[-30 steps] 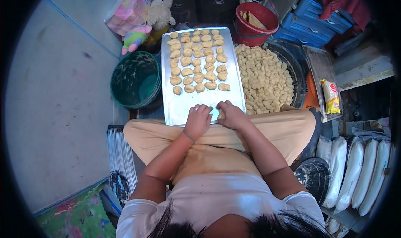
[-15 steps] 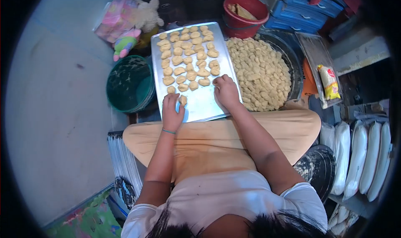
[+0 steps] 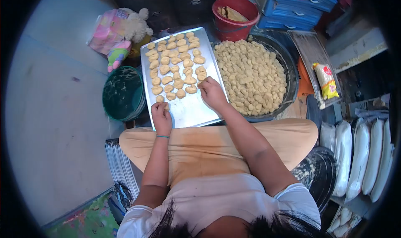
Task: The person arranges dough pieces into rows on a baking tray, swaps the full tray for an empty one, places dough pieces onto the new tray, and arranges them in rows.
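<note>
A silver metal tray (image 3: 192,112) rests in front of my crossed legs, with rows of lumpy pale dough pieces (image 3: 178,84) on it. Near the tray's lower left corner, my left hand (image 3: 162,117) is closed around a small dough piece (image 3: 166,106), which its fingers partly hide. My right hand (image 3: 214,94) reaches over the tray's right side, fingers bent together at a dough piece (image 3: 200,84) at the end of a row. Right of the tray, a wide black basin (image 3: 293,71) holds a large heap of dough pieces (image 3: 250,79).
A green bucket (image 3: 140,102) stands left of the tray, beneath plush toys (image 3: 138,27). Behind the basin are a red bucket (image 3: 236,29) and blue drawers (image 3: 292,14). On the right, a yellow-and-white packet (image 3: 326,80) lies on a worn board, above filled plastic bags (image 3: 359,158).
My right hand has moved in to the end of a dough row. My left hand has closed more around its dough piece, near the tray's left edge. The whole view has shifted slightly.
</note>
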Tool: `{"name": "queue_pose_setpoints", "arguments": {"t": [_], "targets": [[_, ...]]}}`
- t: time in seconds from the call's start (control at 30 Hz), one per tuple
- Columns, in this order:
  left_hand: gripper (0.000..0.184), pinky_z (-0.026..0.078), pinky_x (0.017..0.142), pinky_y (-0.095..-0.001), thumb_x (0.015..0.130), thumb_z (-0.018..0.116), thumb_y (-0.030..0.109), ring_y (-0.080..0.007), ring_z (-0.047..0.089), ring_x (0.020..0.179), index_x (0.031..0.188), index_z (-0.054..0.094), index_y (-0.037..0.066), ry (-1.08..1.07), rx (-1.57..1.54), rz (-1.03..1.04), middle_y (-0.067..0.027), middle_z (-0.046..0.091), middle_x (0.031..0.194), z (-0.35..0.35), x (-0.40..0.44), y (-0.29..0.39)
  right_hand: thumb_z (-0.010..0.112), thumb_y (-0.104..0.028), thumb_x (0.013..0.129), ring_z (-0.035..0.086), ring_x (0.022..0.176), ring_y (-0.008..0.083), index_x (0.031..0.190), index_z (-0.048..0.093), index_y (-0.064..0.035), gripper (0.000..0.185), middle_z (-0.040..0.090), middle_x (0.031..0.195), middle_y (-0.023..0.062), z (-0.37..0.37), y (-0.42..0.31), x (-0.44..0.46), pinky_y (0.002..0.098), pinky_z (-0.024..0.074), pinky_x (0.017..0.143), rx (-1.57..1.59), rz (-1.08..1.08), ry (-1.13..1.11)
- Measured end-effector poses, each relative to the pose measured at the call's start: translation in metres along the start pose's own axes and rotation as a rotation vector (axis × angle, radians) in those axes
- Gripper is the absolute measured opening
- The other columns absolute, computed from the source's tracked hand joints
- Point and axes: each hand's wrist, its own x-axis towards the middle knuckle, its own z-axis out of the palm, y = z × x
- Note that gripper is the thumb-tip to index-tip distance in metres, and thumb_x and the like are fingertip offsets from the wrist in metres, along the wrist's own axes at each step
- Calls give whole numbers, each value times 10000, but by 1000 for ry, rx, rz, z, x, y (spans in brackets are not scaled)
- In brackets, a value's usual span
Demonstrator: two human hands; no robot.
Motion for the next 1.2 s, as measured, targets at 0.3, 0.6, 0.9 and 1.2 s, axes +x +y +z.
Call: {"name": "queue_pose_setpoints", "arguments": {"t": [0.3,0.6,0.9,1.2], "targets": [[279,466,833,-331,742,602,29,-285,534,974,1019,621,2,-15,-60,-15,-156,494,1069,0,0,2,661,-157,809,609,907,316,1122,672,-113,316,601,1035,129,-4,37,91,403,451,883,-166,61,168],[310,451,908,-388,782,617,33,-343,519,1040,1087,592,-17,12,-33,-34,-190,498,1090,-1,0,-1,617,-121,834,616,912,303,996,724,-123,194,626,975,100,-2,55,113,407,477,827,-13,41,-5],[319,455,916,-410,795,623,56,-363,535,1047,1109,601,5,10,-74,-77,-191,509,1114,-5,0,2,638,-262,853,584,992,236,987,730,-182,181,626,957,43,21,31,159,409,413,853,-400,-173,-71],[357,455,912,-416,807,625,64,-370,534,1056,1159,596,16,20,-61,-43,-201,499,1131,-6,0,0,647,-243,850,592,943,241,932,726,-162,139,643,901,34,17,37,163,403,419,826,-442,-190,-71]]}}
